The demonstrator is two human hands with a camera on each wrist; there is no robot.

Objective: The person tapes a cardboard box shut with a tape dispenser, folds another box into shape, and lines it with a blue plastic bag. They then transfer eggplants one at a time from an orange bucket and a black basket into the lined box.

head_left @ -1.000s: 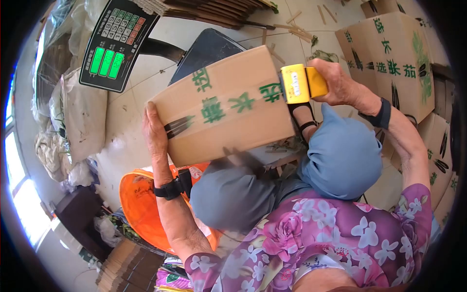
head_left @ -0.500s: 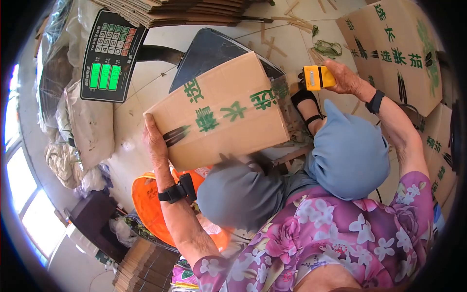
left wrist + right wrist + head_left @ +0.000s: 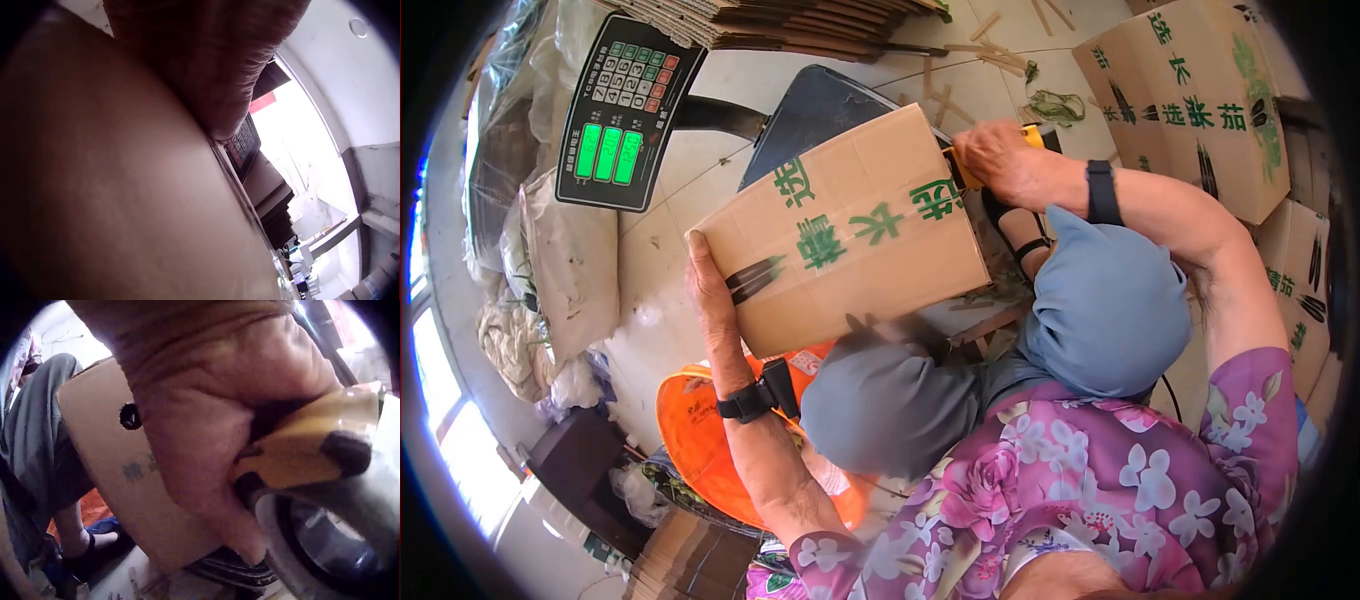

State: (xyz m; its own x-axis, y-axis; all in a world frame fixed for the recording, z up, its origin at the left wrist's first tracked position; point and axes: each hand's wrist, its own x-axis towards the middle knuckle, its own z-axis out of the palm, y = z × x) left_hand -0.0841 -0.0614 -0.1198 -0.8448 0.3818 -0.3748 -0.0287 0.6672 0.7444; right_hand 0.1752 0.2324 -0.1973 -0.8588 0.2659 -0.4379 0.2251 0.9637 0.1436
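Note:
A printed cardboard box (image 3: 855, 235) lies slantwise over the dark platform of a scale, in front of the person's knees. At its left end, my left hand (image 3: 712, 295) grips the edge, with most of the fingers hidden from the head view. My right hand (image 3: 1005, 160) holds a yellow tape dispenser (image 3: 306, 447) at the box's far right end. In the right wrist view, the fingers wrap its body and a big tape roll (image 3: 272, 534) shows below the hand. In the left wrist view, the box's surface (image 3: 131, 181) fills the lower left beneath the hand.
The scale's lit display (image 3: 630, 115) stands at upper left, beside a stack of flattened cartons (image 3: 820, 25). More printed boxes (image 3: 1190, 110) stand at right. An orange basket-like container (image 3: 685, 430) is by the left forearm. Strips and scraps (image 3: 1000, 60) litter the tiled floor.
My right hand has drawn the tape dispenser away from the box's right end, then swung back left to that end and turned over. The left hand keeps its place on the box.

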